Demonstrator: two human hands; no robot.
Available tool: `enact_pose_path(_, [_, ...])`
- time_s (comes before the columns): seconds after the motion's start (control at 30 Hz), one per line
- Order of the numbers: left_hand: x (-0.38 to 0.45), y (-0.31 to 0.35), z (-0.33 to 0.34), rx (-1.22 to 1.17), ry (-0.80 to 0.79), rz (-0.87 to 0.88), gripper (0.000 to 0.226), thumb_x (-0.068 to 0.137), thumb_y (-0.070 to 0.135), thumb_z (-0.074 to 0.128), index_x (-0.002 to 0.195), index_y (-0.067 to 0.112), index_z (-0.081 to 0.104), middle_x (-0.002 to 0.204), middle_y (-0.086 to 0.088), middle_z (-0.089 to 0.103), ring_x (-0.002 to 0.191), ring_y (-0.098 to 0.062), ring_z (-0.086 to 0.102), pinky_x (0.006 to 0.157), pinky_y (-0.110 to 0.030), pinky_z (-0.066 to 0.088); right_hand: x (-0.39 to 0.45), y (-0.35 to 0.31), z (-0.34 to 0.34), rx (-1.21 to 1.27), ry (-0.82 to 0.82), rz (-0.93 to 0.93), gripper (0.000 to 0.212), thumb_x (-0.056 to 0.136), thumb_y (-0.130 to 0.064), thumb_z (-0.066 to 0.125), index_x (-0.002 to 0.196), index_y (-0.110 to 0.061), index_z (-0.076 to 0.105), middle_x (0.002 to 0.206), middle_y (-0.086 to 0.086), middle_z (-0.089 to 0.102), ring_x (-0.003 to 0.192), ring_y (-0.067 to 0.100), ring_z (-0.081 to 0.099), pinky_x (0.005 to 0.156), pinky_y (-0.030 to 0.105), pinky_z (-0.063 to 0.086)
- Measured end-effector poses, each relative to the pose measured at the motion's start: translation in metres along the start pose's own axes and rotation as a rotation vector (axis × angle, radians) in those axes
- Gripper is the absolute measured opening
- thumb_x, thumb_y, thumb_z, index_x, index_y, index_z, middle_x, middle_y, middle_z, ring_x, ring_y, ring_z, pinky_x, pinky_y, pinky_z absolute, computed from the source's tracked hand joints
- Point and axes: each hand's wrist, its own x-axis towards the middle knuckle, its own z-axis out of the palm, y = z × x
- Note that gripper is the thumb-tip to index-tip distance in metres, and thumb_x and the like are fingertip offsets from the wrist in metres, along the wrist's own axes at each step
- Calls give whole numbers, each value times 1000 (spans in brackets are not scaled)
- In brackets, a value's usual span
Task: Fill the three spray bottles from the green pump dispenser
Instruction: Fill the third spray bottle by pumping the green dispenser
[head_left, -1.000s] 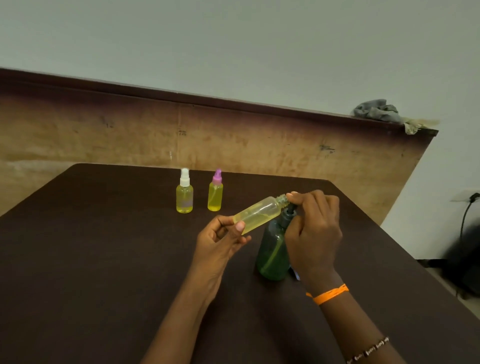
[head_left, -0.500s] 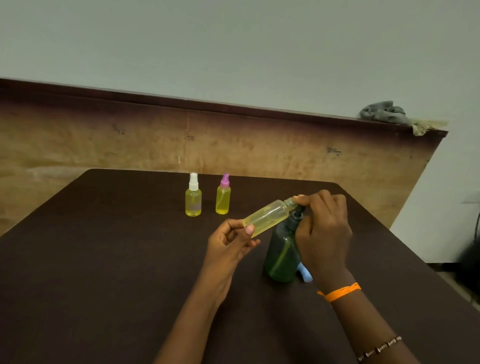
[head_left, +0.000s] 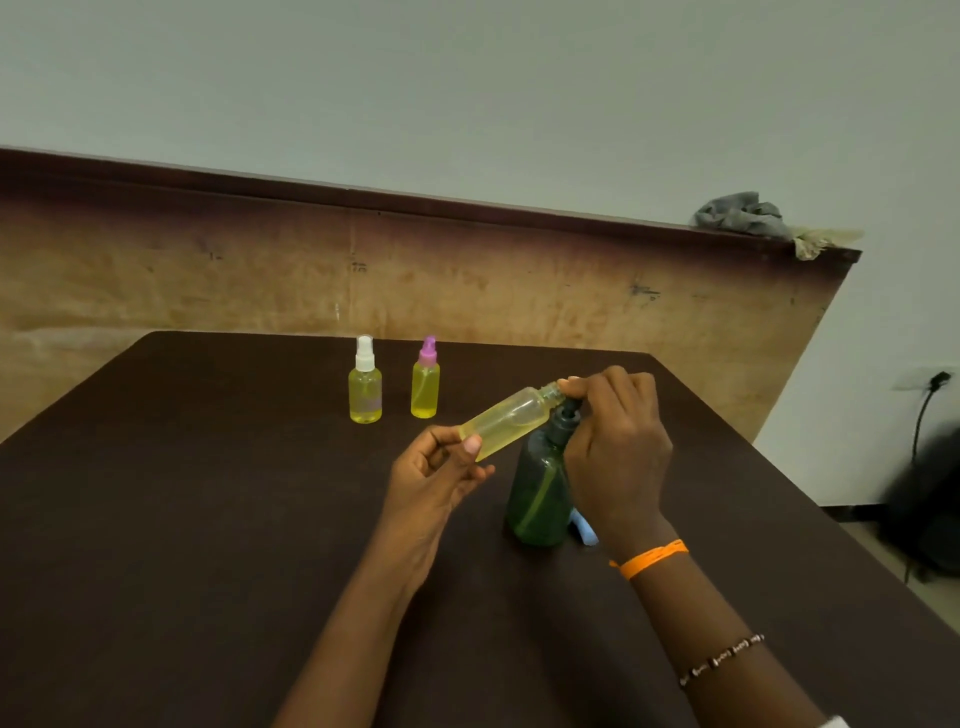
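My left hand pinches the base of an uncapped clear spray bottle, part full of yellow liquid and tilted with its open neck toward the pump. The green pump dispenser stands upright on the dark table. My right hand curls over its pump head, fingertips at the bottle's neck; the nozzle is mostly hidden. Two capped bottles of yellow liquid stand further back: one with a white sprayer, one with a pink sprayer.
A light blue object, perhaps a cap, lies behind the dispenser beside my right wrist. A wooden panel backs the table, with grey cloth on its top edge. The table's right edge drops to the floor near a dark bag.
The view shifted slightly, so everything sits a little lower and further right in the frame. Both hands keep the same hold on the bottle and the pump.
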Motion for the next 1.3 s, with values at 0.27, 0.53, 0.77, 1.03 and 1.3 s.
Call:
enact_pose_path(0.27, [1, 0, 1, -21, -11, 19, 29, 68, 20, 64, 91, 4, 57, 70, 4, 66, 60, -6, 63, 83, -33, 55, 10, -3, -3, 93, 4, 35, 31, 76, -5, 37, 78, -8, 67, 74, 1, 60, 81, 14, 42, 53, 21, 32])
enact_pose_path(0.53, [1, -2, -1, -12, -7, -5, 31, 69, 23, 65, 92, 5, 58, 69, 5, 67, 60, -7, 63, 87, -34, 54, -8, -4, 6, 60, 53, 76, 31, 84, -3, 37, 85, -5, 68, 77, 5, 59, 76, 16, 42, 52, 23, 34])
enact_pose_path(0.77, [1, -1, 0, -16, -25, 2, 28, 67, 23, 65, 90, 7, 58, 70, 6, 68, 60, -6, 64, 86, -33, 54, 11, -5, -3, 65, -21, 47, 31, 77, -8, 35, 76, -9, 66, 76, 1, 60, 81, 14, 41, 49, 15, 23])
enact_pose_path(1.03, [-2, -1, -2, -8, -11, -5, 28, 67, 23, 66, 89, 7, 58, 72, 5, 69, 63, -7, 65, 84, -31, 55, -7, -3, 8, 27, 33, 69, 28, 85, -5, 38, 82, -6, 66, 76, 5, 57, 75, 16, 41, 48, 26, 35])
enact_pose_path(1.3, [0, 0, 1, -14, -25, -6, 28, 66, 24, 66, 88, 9, 57, 71, 6, 69, 61, -6, 64, 85, -31, 54, 4, -4, 3, 75, 24, 76, 31, 80, -5, 36, 78, -7, 67, 76, 2, 60, 78, 15, 42, 48, 22, 32])
